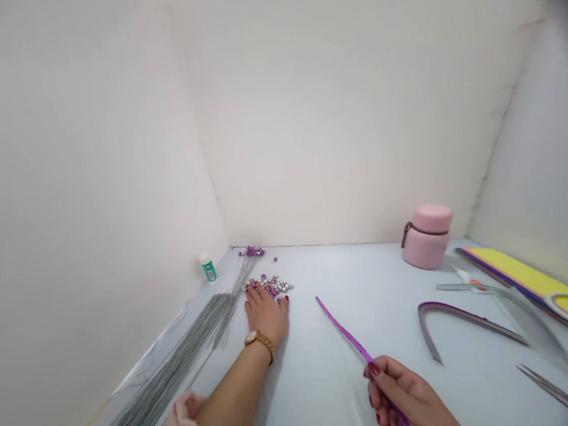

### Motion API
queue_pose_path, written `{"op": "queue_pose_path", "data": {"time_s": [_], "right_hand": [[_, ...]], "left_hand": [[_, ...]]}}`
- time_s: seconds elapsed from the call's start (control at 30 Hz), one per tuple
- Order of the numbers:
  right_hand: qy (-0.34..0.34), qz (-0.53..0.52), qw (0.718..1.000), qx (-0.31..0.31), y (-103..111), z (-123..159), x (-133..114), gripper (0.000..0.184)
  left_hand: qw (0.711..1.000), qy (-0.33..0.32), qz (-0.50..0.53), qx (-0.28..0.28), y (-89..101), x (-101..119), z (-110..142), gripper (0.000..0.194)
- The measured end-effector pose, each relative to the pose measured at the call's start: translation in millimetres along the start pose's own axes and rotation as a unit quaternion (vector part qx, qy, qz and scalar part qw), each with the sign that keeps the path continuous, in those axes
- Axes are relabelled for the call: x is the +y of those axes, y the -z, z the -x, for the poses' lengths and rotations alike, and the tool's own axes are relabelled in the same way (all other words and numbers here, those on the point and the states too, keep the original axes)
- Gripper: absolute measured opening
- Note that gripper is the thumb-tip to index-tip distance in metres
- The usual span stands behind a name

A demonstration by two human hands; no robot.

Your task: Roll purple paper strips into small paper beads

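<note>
My left hand (267,314), with a watch (260,341) on its wrist, reaches to a heap of small purple and silver pieces (277,285). Its fingers lie stretched over the near edge of the heap, the thumb apart; whether a piece is under the fingertips I cannot tell. Nearer to me, my right hand (407,395) is closed on a narrow purple strip (344,333), pinched between thumb and fingers. The strip's long free end points up and to the left, and its lower end passes through the palm.
Thin grey wires (177,357) run along the left, some tipped with purple pieces (252,251). A small green-and-white bottle (209,269) stands by the wall. At right are a pink jar (427,238), coloured sheets (531,273), a bent dark strip (469,316), scissors (514,305) and tweezers (557,393).
</note>
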State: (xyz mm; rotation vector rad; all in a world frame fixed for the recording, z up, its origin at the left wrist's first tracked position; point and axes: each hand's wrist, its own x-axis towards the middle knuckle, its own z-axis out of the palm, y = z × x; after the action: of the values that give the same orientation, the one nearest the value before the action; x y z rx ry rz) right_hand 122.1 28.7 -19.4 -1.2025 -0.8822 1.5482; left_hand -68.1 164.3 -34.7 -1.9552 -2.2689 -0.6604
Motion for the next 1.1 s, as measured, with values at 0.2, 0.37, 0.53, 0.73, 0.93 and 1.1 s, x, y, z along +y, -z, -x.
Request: {"op": "queue_pose_path", "data": {"time_s": [0.2,0.37,0.53,0.73,0.93,1.1], "right_hand": [[-0.007,0.007,1.000,-0.012,-0.2,-3.0,0.5,0.038],[-0.004,0.008,1.000,-0.024,2.3,-5.0,3.2,0.041],[0.001,0.020,0.999,-0.029,4.6,-4.6,5.9,0.040],[0.033,0.110,0.991,-0.074,-3.1,4.2,1.4,0.037],[0.129,0.273,0.953,-0.032,0.0,11.8,-6.5,0.023],[0.355,0.442,0.822,0.052,9.2,12.9,-11.3,0.024]], "left_hand": [[1.000,0.000,0.022,0.021,-14.2,10.3,-30.7,0.062],[0.997,-0.052,0.050,0.017,-6.6,16.1,-24.7,0.065],[0.984,-0.157,0.076,-0.026,24.0,23.3,35.7,0.063],[0.851,-0.496,0.142,-0.100,63.4,28.4,99.9,0.045],[0.886,-0.460,0.048,-0.028,62.9,22.2,101.5,0.028],[0.909,-0.413,0.049,0.014,63.8,16.4,107.1,0.020]]}}
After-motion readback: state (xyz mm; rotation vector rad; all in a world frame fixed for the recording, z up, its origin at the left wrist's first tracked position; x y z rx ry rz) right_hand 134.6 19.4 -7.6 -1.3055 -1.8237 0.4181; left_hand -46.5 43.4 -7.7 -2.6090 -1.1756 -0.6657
